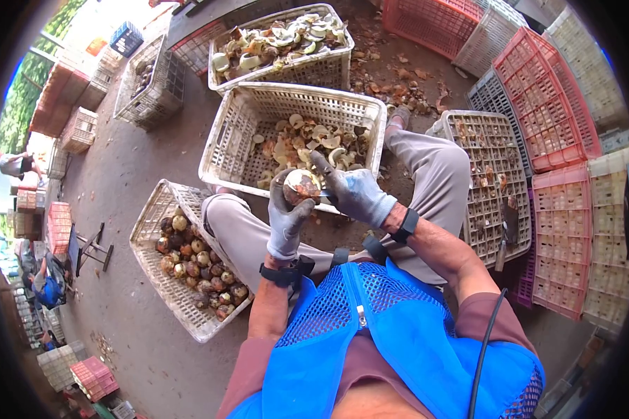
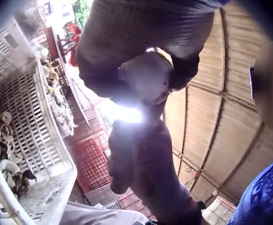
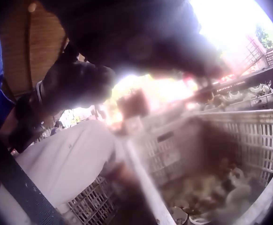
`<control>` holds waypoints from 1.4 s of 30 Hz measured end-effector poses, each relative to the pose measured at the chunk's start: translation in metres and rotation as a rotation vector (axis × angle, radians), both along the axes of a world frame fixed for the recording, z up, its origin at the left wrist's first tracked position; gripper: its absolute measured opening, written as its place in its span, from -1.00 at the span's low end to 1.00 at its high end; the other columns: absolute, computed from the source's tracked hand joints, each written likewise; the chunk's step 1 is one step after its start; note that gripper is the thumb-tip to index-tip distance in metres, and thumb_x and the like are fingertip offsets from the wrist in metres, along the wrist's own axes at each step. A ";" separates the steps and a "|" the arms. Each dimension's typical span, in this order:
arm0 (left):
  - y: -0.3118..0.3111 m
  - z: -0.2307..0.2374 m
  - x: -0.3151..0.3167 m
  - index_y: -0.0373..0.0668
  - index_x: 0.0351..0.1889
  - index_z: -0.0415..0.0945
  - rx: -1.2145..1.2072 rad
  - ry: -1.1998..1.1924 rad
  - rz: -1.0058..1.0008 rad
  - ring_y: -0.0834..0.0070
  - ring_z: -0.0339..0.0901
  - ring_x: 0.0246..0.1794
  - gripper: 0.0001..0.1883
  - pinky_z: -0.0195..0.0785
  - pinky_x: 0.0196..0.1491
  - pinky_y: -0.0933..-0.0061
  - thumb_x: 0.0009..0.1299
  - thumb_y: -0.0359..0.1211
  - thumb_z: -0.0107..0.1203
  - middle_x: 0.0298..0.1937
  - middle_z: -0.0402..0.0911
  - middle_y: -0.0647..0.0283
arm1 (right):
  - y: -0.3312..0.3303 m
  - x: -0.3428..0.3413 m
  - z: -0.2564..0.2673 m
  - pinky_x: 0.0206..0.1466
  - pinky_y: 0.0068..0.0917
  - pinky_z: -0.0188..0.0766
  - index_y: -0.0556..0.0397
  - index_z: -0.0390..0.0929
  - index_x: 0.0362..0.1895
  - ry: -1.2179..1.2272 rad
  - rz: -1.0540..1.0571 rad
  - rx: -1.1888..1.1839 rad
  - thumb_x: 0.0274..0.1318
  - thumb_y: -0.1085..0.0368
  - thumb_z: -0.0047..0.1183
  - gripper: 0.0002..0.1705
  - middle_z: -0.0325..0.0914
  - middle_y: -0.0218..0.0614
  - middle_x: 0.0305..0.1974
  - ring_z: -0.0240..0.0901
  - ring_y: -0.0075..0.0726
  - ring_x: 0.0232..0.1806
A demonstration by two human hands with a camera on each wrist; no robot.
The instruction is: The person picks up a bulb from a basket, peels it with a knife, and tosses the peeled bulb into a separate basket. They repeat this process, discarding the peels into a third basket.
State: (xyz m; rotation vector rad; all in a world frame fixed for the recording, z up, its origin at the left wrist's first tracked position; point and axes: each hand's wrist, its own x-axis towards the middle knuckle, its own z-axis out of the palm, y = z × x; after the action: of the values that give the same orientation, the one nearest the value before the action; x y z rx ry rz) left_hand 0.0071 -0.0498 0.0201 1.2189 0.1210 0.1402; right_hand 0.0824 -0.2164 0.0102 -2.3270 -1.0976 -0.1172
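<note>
A round, partly peeled bulb with brown and pale patches (image 1: 302, 183) is gripped by the gloved left hand (image 1: 286, 220) above the near edge of a white crate (image 1: 314, 93). In the left wrist view the pale bulb (image 2: 148, 77) shows between the fingers of the left hand (image 2: 141, 33). The gloved right hand (image 1: 363, 194) is close to the bulb's right side, its fingers curled round a small knife, mostly hidden. Peelings (image 1: 311, 140) lie in the crate. Brown bulbs (image 1: 196, 262) fill part of a tilted crate (image 1: 147, 230) at left.
Another crate (image 1: 321, 70) heaped with pale peelings stands behind. An upturned white crate (image 1: 479, 140), with a flat-bladed tool (image 1: 509, 223) on it, is at right, beside stacked red crates (image 1: 538, 98). The person's knees (image 1: 440, 167) flank the middle crate.
</note>
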 end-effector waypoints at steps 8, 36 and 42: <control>0.007 -0.003 0.004 -0.26 0.26 0.23 0.098 0.003 0.031 0.46 0.51 -0.03 -0.29 0.41 0.08 0.44 0.11 -0.38 0.25 0.01 0.49 0.21 | 0.001 0.016 -0.022 -0.54 -0.15 0.42 0.05 -0.23 0.51 0.064 -0.058 -0.029 0.06 0.37 -0.04 -0.05 0.58 -0.12 -0.50 0.56 -0.07 -0.54; 0.010 0.002 0.001 -0.08 0.43 0.11 -0.586 0.047 -0.059 0.41 0.44 0.17 -0.21 0.38 0.21 0.35 0.30 -0.17 0.28 0.23 0.40 0.22 | 0.001 -0.002 0.057 -0.13 -0.22 0.49 -0.05 0.14 0.40 0.589 -0.060 0.246 0.17 0.25 0.06 -0.29 0.59 0.12 -0.23 0.61 0.06 -0.22; 0.002 0.007 0.001 -0.14 0.45 0.04 -0.511 0.028 -0.104 0.35 0.42 0.22 -0.15 0.37 0.23 0.33 0.25 -0.33 0.31 0.27 0.38 0.16 | -0.005 -0.017 0.038 -0.21 -0.08 0.49 -0.20 -0.09 0.50 0.475 -0.010 -0.007 0.01 0.33 0.11 -0.03 0.61 0.03 -0.36 0.60 0.15 -0.28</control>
State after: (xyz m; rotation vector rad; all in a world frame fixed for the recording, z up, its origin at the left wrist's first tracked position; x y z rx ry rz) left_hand 0.0084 -0.0477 0.0268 0.7149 0.1092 -0.0014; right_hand 0.0654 -0.2212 0.0483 -2.2036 -0.8428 0.4163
